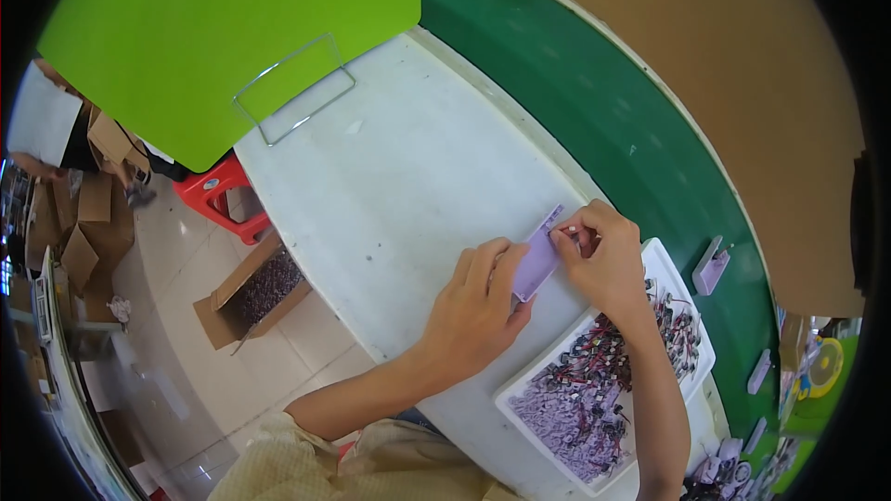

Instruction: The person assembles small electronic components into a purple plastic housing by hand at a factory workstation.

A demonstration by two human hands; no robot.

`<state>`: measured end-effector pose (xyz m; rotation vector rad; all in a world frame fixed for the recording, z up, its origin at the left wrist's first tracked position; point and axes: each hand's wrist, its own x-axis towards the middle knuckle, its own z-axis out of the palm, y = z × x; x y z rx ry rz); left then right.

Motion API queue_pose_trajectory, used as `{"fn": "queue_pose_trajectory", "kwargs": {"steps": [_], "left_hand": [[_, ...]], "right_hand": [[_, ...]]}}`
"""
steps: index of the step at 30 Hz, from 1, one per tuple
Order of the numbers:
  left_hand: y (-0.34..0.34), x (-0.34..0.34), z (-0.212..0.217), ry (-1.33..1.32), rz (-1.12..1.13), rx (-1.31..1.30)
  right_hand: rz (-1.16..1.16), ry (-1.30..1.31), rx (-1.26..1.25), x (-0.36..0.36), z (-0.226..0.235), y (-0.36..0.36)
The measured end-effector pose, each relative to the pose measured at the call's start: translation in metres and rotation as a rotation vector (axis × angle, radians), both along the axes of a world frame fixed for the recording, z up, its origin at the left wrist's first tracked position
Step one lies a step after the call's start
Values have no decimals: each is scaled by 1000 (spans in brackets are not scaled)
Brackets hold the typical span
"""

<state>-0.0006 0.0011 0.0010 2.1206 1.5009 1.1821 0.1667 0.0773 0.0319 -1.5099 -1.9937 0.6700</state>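
My left hand [475,311] is closed around a shallow, light purple plastic case [535,266], tilted above the white table. At the far end of the case, the thumb and fingertips of my right hand [599,255] are pinched together. A small pale bit shows between them, too small to name. Under my right forearm is a white tray [509,396], heaped with small wired parts [594,357] that have red and black leads, and with little purple pieces [566,422].
A green conveyor belt [650,144] runs along the far right, carrying more purple cases [712,269]. A green board [251,28] and a wire stand [306,111] occupy the table's far end. To the left are a red stool [218,195], a cardboard box [218,323] and another person [42,121].
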Motion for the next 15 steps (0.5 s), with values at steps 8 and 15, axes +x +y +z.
{"fn": "queue_pose_trajectory", "kwargs": {"steps": [8, 15], "left_hand": [[-1, 0, 0, -32, -22, 3], [-4, 1, -1, -35, -10, -6]], "right_hand": [[32, -129, 144, -10, 2, -5], [-10, -60, -29, -6, 3, 0]]}}
